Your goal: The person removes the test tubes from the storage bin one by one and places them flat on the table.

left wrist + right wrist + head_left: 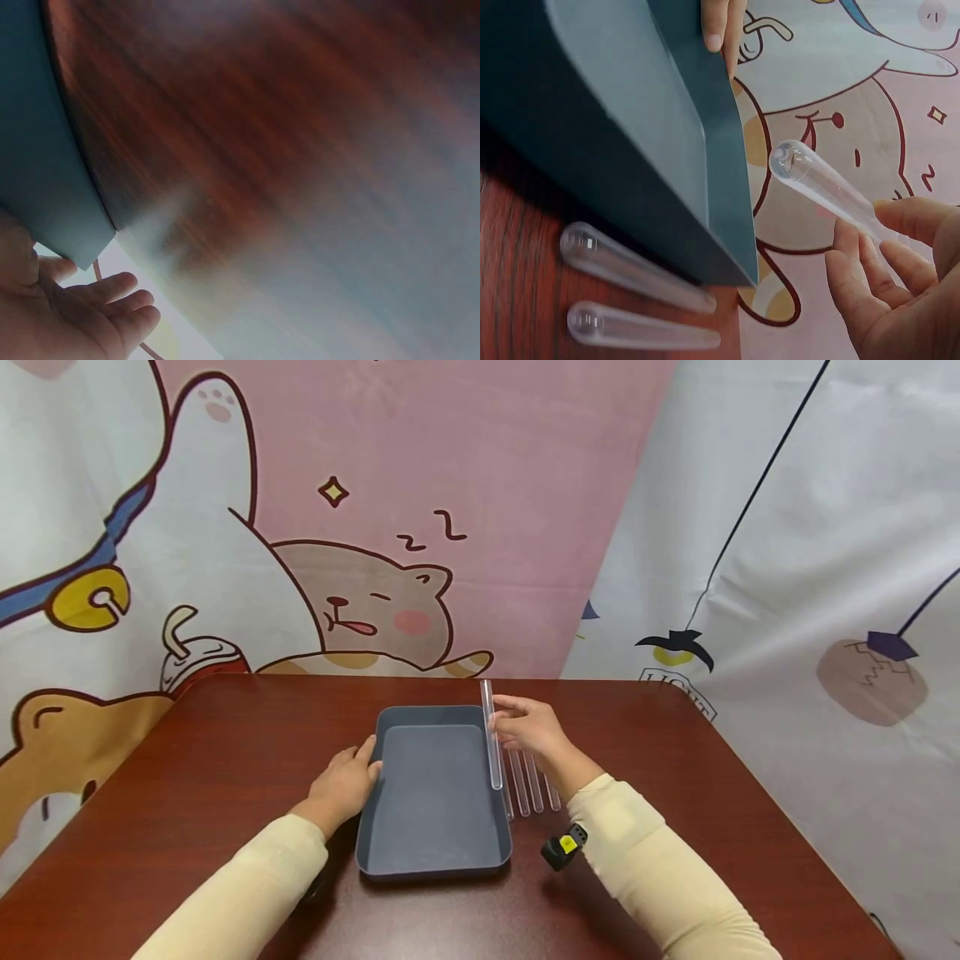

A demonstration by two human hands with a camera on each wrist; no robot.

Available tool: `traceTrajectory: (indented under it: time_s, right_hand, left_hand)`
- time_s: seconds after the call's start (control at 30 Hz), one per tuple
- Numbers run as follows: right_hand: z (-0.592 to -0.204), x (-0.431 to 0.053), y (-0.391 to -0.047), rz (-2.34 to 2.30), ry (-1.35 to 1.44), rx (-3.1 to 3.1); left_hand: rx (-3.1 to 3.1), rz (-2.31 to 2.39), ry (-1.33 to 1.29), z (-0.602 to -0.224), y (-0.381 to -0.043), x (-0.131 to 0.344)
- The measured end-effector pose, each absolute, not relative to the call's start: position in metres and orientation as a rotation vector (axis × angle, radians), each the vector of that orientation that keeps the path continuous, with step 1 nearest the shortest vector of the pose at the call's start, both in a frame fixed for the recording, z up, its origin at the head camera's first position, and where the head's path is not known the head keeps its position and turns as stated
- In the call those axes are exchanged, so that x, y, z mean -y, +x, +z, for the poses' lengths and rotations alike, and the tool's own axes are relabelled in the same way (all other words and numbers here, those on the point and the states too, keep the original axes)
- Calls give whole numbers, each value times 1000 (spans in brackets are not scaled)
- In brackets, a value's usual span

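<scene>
A clear test tube [491,752] stands nearly upright in the head view, overlapping the right rim of the grey rectangular tray [435,810]. My right hand [528,727] pinches it between thumb and fingertips. In the right wrist view the tube's rounded end [787,159] points toward the tray, clear of its wall. At the tray's left side, my left hand [345,785] holds the rim, its thumb over the wall and the other fingers outside. Those outer fingers [135,319] stick out loosely in the left wrist view. No tube shows inside the tray.
Several more clear tubes [519,783] lie side by side on the brown table [637,893], just right of the tray and partly under my right hand. A black device [564,847] is at my right wrist. A cartoon-printed cloth [510,527] hangs behind the table.
</scene>
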State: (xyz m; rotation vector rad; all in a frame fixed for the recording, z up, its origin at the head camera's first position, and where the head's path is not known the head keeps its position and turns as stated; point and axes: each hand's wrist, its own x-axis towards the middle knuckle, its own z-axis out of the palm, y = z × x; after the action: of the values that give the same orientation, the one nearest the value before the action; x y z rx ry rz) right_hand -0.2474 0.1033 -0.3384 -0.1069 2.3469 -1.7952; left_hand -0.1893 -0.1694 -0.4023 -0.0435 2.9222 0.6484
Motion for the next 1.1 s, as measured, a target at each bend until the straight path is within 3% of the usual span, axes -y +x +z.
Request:
traceTrajectory:
  time_s: [1.1]
  right_hand:
    - [-344, -177, -266, -1696, 53, -2426]
  left_hand:
    - [-2949, 665, -16, -402, -186, 169]
